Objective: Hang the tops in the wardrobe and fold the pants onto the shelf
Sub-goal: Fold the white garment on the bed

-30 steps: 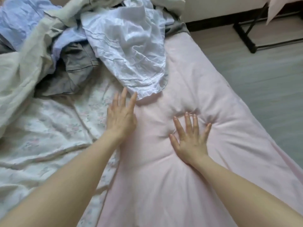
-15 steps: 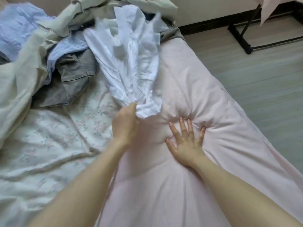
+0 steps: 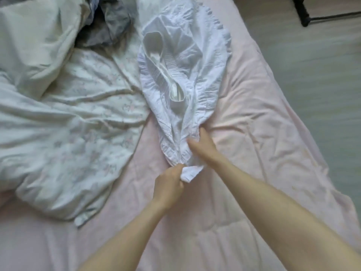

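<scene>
A crumpled white garment (image 3: 187, 61) with a ruffled edge lies stretched along the pink bed sheet (image 3: 263, 133), pulled toward me. My left hand (image 3: 169, 183) grips its bunched near end in a fist. My right hand (image 3: 201, 145) reaches into the fabric just beyond, fingers buried in the folds and holding the cloth. A grey garment (image 3: 115, 20) and a bit of blue cloth sit in the pile at the top.
A floral white duvet (image 3: 68, 124) is heaped over the left half of the bed. Grey floor (image 3: 322, 75) runs along the right side, with a black rack base (image 3: 301, 12) at the top right.
My left hand took hold of the white garment's edge and dragged it out of the pile toward me. My right hand lifted off the sheet and joined in on the garment.
</scene>
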`<state>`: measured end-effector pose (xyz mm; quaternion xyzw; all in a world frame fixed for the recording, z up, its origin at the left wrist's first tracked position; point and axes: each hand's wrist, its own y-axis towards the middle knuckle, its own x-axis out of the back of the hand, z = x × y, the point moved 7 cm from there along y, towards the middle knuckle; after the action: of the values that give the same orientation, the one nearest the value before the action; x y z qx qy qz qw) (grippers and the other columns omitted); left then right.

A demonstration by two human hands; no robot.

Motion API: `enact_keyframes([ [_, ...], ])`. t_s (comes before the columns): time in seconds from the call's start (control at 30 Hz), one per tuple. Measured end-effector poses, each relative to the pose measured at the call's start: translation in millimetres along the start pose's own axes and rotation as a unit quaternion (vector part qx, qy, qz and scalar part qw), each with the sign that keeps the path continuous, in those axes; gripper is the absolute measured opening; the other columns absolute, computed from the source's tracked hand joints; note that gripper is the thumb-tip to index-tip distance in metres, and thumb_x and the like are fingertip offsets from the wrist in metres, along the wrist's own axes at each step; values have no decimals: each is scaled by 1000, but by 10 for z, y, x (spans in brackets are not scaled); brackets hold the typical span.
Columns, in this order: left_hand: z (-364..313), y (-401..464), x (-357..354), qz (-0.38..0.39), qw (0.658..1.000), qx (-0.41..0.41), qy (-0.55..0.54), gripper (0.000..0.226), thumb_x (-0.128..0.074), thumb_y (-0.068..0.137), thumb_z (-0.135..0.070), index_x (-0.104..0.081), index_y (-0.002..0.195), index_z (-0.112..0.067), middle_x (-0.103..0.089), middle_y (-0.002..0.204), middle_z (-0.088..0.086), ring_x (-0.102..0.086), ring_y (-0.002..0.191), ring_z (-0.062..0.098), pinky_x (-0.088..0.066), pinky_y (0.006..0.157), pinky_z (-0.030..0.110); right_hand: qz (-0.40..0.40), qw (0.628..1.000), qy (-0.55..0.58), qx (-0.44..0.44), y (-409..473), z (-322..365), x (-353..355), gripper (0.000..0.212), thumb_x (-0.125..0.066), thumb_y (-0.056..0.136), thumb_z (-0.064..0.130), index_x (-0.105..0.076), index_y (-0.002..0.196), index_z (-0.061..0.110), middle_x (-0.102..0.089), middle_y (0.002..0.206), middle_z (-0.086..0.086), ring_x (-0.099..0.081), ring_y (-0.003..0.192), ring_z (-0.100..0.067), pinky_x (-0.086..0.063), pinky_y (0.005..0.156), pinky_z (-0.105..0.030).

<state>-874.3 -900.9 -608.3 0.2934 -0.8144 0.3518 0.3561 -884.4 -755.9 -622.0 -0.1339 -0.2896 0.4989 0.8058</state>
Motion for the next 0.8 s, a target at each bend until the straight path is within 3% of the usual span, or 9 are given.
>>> enact_keyframes([
  [0.13, 128, -781, -191, 76, 992, 26, -92, 34, -52, 83, -6, -62, 113, -20, -68, 107, 4, -60, 98, 28, -40, 74, 31, -52, 992, -65, -95, -1006, -655, 8, 37, -46, 85, 9, -51, 122, 9, -60, 121, -17, -54, 110, -35, -42, 86, -36],
  [0.27, 67, -1414, -313, 191, 973, -36, -128, 38, -56, 80, -14, -61, 117, -17, -60, 119, -4, -55, 111, 11, -32, 86, 5, -58, 960, -202, -186, -2045, -1479, 455, 36, -46, 90, 11, -50, 125, 7, -58, 122, -22, -55, 109, -38, -43, 86, -37],
  [0.33, 13, -1458, -201, 155, 976, -31, -149, 40, -51, 74, -18, -64, 112, -14, -62, 115, -4, -55, 106, 8, -32, 85, 4, -151, 939, -190, -245, -2480, -1744, 878, 38, -46, 89, 8, -48, 127, 7, -54, 127, -21, -53, 112, -38, -42, 90, -38],
  [0.47, -87, -1134, 129, -6, 990, 25, -139, 29, -51, 84, 1, -63, 109, -6, -62, 113, 9, -57, 106, 25, -42, 90, 30, -320, 858, -128, -380, -2921, -1942, 1442, 60, -47, 81, 3, -32, 138, 14, -35, 139, -21, -39, 123, -39, -32, 103, -50],
  [0.53, -255, -903, 249, -38, 994, -9, -105, 32, -52, 82, 5, -59, 113, 1, -57, 113, 18, -52, 109, 33, -37, 93, 32, -345, 861, -137, -348, -2812, -1747, 1477, 69, -50, 79, 4, -26, 143, 16, -28, 144, -18, -34, 127, -38, -26, 105, -47],
  [0.63, -518, -524, 373, -72, 993, -97, -5, 49, -54, 77, 5, -50, 125, 3, -46, 129, 23, -42, 120, 40, -31, 101, 37, -323, 906, -234, -142, -2369, -1129, 1316, 68, -53, 75, 1, -37, 140, 14, -35, 142, -16, -37, 126, -34, -26, 108, -45],
  [0.73, -644, -106, 368, -48, 978, -133, 152, 63, -54, 79, -4, -39, 140, -13, -19, 152, 17, -13, 141, 36, -24, 109, 49, -203, 917, -340, 47, -1987, -678, 821, 66, -57, 74, 3, -45, 136, 22, -31, 146, -15, -29, 135, -35, -19, 111, -53],
  [0.8, -638, 198, 314, 4, 959, -145, 245, 62, -55, 81, -12, -38, 140, -22, -2, 157, 12, 5, 144, 33, -11, 112, 52, -102, 918, -382, 41, -1825, -730, 558, 64, -52, 79, 8, -39, 137, 30, -8, 156, -7, -1, 144, -28, -3, 115, -49],
])
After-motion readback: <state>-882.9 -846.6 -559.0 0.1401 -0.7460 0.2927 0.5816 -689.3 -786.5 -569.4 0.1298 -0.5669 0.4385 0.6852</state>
